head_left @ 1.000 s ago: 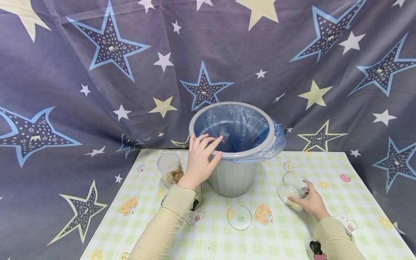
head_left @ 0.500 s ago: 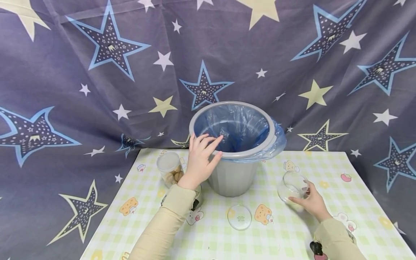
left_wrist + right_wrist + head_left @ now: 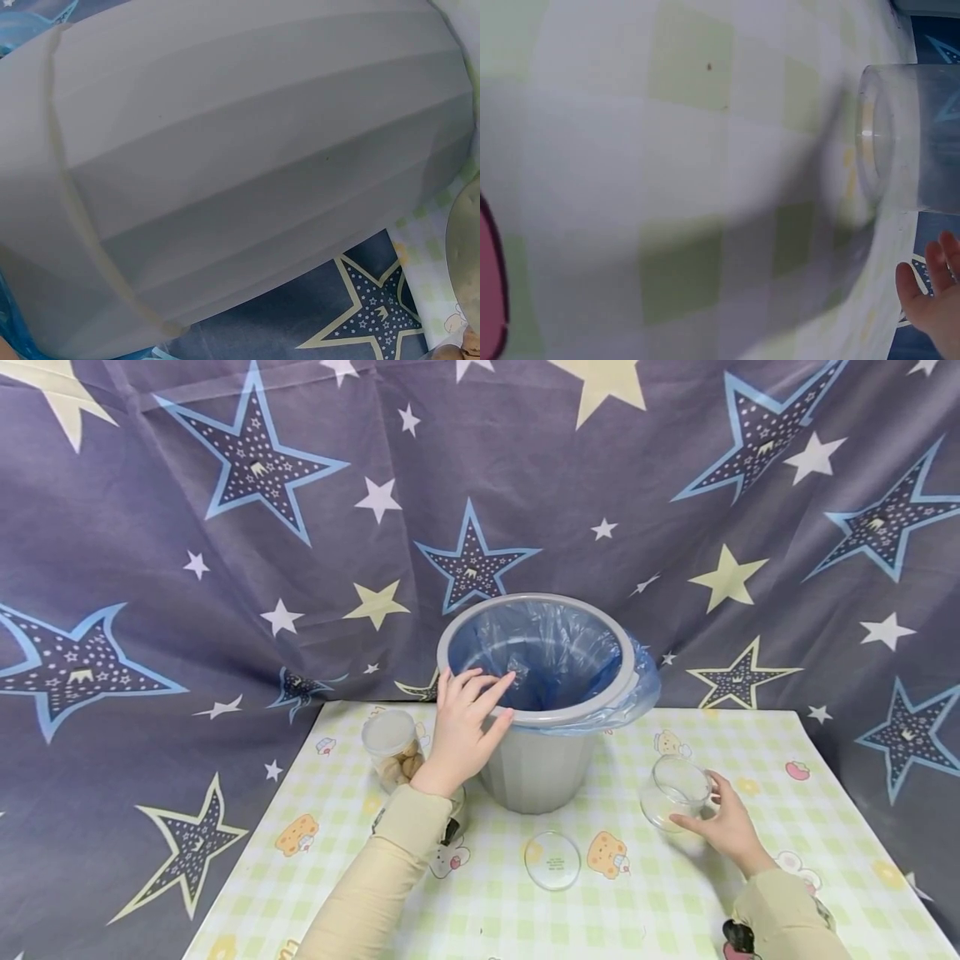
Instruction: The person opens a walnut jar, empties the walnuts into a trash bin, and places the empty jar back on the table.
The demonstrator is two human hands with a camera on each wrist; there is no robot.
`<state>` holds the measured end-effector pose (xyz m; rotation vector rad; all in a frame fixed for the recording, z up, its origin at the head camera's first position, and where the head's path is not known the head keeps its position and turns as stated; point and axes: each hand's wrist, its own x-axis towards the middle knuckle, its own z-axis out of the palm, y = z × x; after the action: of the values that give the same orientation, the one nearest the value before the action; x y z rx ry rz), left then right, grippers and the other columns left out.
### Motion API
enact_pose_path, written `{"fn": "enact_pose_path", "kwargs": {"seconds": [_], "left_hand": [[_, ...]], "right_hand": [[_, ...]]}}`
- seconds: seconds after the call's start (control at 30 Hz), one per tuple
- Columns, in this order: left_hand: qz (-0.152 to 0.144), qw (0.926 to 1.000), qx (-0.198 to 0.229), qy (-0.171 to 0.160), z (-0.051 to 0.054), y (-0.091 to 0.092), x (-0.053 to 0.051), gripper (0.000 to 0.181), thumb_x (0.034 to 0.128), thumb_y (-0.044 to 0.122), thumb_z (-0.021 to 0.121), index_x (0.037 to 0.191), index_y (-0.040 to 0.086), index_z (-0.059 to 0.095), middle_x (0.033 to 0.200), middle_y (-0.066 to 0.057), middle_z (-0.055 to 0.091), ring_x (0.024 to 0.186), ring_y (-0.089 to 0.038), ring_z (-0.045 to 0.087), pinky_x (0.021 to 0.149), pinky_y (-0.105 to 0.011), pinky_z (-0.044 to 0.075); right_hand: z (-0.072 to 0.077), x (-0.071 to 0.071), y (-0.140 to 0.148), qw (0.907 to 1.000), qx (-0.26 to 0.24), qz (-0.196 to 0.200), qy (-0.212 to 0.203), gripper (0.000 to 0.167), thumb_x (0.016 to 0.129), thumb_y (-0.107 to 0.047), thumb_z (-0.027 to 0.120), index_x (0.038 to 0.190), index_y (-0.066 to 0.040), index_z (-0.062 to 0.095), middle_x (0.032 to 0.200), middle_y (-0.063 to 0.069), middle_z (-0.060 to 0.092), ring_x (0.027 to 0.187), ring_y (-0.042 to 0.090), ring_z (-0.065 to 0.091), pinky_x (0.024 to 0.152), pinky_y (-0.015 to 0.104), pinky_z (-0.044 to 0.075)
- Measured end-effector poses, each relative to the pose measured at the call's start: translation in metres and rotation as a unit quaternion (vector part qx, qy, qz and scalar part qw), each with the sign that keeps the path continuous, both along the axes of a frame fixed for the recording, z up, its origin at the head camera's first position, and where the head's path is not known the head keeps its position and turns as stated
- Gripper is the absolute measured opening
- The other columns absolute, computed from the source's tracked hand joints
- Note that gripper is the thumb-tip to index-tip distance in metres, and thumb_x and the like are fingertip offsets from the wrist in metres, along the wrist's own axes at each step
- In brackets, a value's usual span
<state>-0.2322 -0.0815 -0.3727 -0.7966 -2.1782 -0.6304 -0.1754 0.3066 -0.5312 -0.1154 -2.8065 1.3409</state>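
Observation:
A grey bin [image 3: 536, 772] lined with a blue plastic bag [image 3: 551, 652] stands at the back of the table. My left hand [image 3: 461, 727] rests at its near left rim, fingers spread and nearly straight. In the left wrist view the bin's ribbed wall [image 3: 262, 165] fills most of the picture. A clear, empty-looking jar [image 3: 667, 802] stands upright on the right. Beside it is my right hand [image 3: 723, 827], thumb and fingers apart. In the right wrist view a small gap shows between the fingertips [image 3: 907, 274] and the jar [image 3: 900, 139].
A round clear lid [image 3: 552, 862] lies flat in front of the bin. Left of the bin stands a lidded jar [image 3: 390, 745] holding brown, nut-like pieces. Part of another clear container shows behind my left wrist. A starry cloth [image 3: 315, 585] hangs behind the checked table cover [image 3: 300, 893].
My right hand has let go of the clear jar and drawn slightly back to the right. The jar stays where it was. My left hand and the bin have not moved.

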Motion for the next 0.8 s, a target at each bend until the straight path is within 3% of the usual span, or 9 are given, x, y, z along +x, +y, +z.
{"fn": "enact_pose_path", "kwargs": {"seconds": [0.4,0.6,0.8], "left_hand": [[0.001,1.0,0.001,-0.002,-0.001,0.0,-0.001,0.062,0.0986,0.056,0.023,0.128,0.016,0.06,0.113,-0.007,0.063,0.121,-0.032,0.048,0.11,-0.064,0.017],[0.001,1.0,0.002,0.0,-0.001,0.001,0.0,0.062,0.0987,0.056,0.023,0.128,0.016,0.061,0.112,-0.007,0.063,0.12,-0.032,0.048,0.11,-0.064,0.017],[0.002,1.0,0.004,0.0,-0.001,0.0,0.0,0.063,0.0986,0.056,0.023,0.128,0.015,0.061,0.112,-0.008,0.063,0.121,-0.032,0.048,0.11,-0.064,0.017]], "right_hand": [[0.015,0.005,-0.002,0.9914,0.04,-0.027,0.122,0.096,0.068,-0.017,0.083,0.143,0.003,0.027,0.129,0.036,0.036,0.119,0.052,0.03,0.091,0.069,0.029],[0.026,0.006,-0.013,0.9754,0.036,-0.031,0.215,0.083,0.066,-0.008,0.081,0.135,0.005,0.039,0.127,0.031,0.045,0.116,0.047,0.034,0.094,0.061,0.028],[0.033,0.01,-0.032,0.9627,0.027,-0.009,0.269,0.072,0.064,0.0,0.078,0.129,0.007,0.046,0.12,0.03,0.052,0.112,0.044,0.04,0.094,0.057,0.029]]}}
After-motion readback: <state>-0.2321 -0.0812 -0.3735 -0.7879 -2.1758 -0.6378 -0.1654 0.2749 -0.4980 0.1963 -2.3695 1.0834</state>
